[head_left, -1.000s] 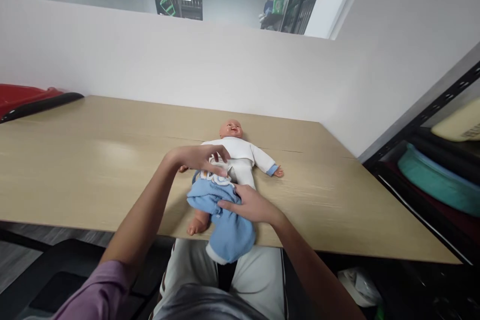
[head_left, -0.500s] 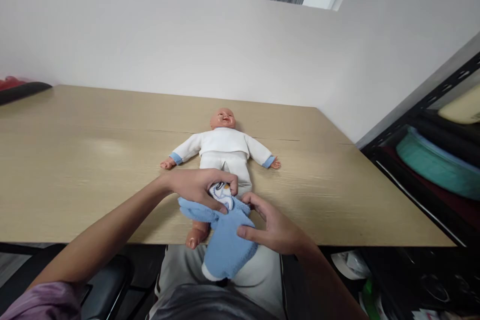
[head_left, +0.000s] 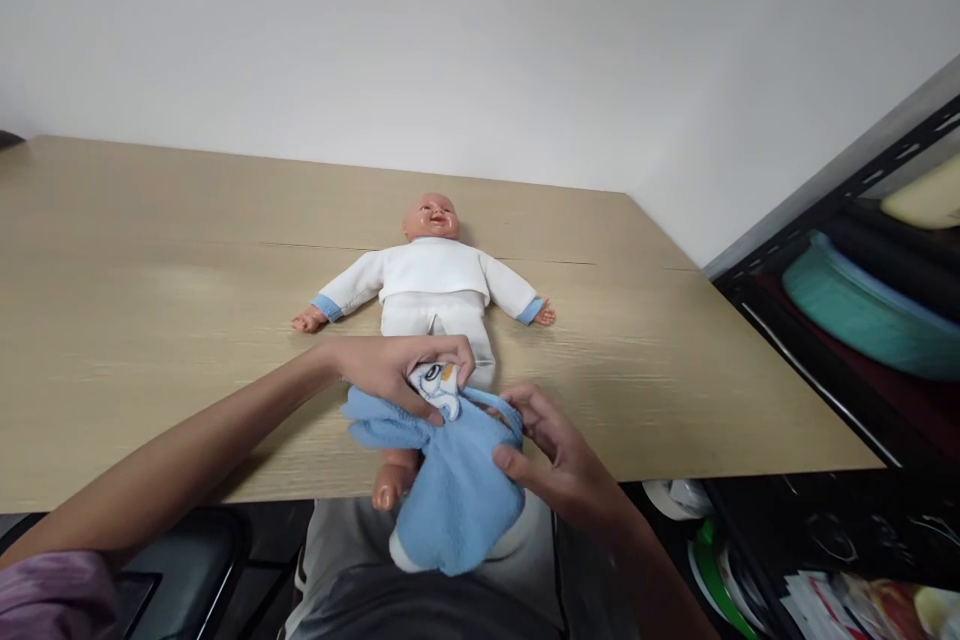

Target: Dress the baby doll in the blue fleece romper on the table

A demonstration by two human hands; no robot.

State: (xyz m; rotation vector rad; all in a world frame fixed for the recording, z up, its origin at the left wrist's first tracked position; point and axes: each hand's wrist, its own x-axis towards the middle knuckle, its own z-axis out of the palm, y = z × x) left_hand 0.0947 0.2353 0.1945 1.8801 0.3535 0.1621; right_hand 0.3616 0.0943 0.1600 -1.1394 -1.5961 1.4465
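Note:
A baby doll (head_left: 431, 267) in a white top and white trousers with blue cuffs lies on its back, feet towards me. Over its lower legs I hold a soft blue fleece pouch (head_left: 459, 495) with a white tip and an embroidered cartoon face. My left hand (head_left: 397, 370) pinches it beside the face patch, where a blue flap sticks out to the left. On the other side, my right hand (head_left: 555, 455) grips the rim, thumb outside, pulling the opening apart. One bare doll foot (head_left: 394, 480) shows at the left; the other is hidden by the fleece.
The wooden table (head_left: 187, 340) meets a white wall (head_left: 300, 50) at the back. To the right stands a black shelf with a teal basin (head_left: 870, 305). Packets (head_left: 840, 605) sit lower down. A dark chair (head_left: 176, 570) is at lower left.
My right hand has moved slightly right and spread the fleece opening wider. My left hand keeps its hold. The camera view has tilted down a little.

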